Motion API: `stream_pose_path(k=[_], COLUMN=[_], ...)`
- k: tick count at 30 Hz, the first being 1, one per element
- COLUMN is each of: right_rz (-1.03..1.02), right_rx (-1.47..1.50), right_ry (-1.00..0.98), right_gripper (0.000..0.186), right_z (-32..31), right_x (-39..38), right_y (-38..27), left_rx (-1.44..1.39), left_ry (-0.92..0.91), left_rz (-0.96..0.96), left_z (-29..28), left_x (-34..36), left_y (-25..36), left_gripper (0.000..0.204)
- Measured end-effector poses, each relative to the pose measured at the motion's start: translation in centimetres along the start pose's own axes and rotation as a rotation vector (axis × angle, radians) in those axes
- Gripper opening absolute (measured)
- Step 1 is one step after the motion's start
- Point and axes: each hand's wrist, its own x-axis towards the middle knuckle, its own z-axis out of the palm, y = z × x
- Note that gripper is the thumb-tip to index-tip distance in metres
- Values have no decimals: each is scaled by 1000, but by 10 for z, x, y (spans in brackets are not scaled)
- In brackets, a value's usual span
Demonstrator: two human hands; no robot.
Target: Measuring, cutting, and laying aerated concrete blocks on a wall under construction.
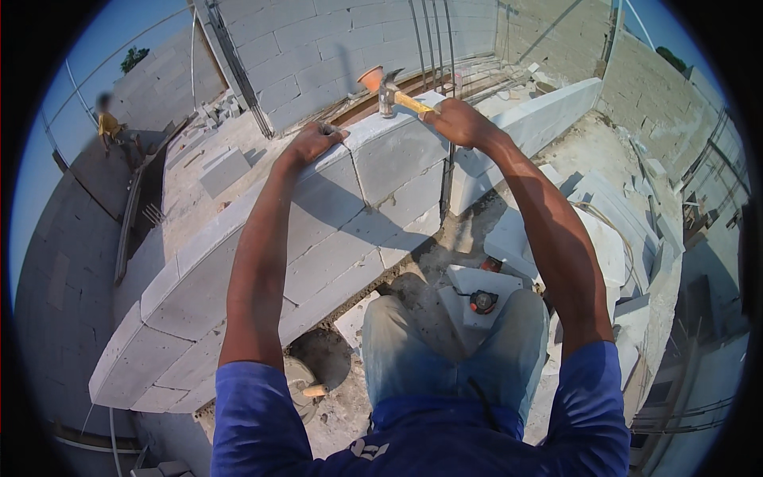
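My right hand (459,124) is wrapped round the yellow handle of a claw hammer (388,93). Its dark metal head is at the top face of a pale block (397,159) in a low wall; whether they touch I cannot tell. My left hand (312,143) rests on the wall's top edge, to the left of the hammer, fingers bent and slightly apart near a vertical joint. An orange, cone-shaped object (369,77) shows just behind the hammer head; its kind is unclear.
Steel bars (445,191) rise at the wall's right end. Below lie a tape measure (482,301), a tool with a wooden handle (315,390) and block offcuts (513,238). A loose block (225,172) lies beyond the wall. Another person (109,123) is far left.
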Motion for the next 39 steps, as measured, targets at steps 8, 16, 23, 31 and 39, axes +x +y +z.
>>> stream_pose_path(k=[8,16,23,31,39], right_rz=[154,-15,-22,292,282], right_rx=[30,-75,-206,76,298], right_ry=[-73,126,153,101,265], right_gripper=[36,31,30,35,44], right_z=[4,18,45,51,43], right_x=[3,-2,3,-4,-32], right_y=[-24,-11,6,-48,-56], left_rx=[6,47,83,71,105], left_ry=[20,-2,-2,49,48], left_rz=[89,42,16,76,140], left_z=[0,-2,-5,-4,-5], left_x=[-4,-6,-1,-11,-2], left_y=[3,10,4,-3,-15], left_gripper=[52,52,53,58,66])
